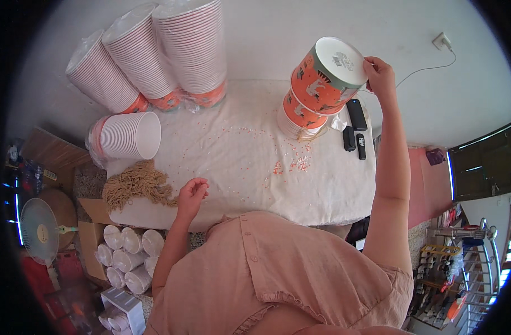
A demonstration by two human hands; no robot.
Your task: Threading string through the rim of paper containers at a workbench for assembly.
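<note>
My left hand [193, 194], half curled, hovers over the near side of the bench [222, 173]; I can't tell whether its fingertips pinch anything. To its left lie one tan twine bundle [137, 187] and one tipped stack of buckets [134, 135]. Farther right, my right hand [374, 73] pinches the base edge of one upturned paper bucket [318, 88], orange, green-banded, white-bottomed, above other buckets [301, 117] on the bench. Three black gadgets [356, 114] lie just beside; back left, three wrapped stacks [191, 50] stand.
</note>
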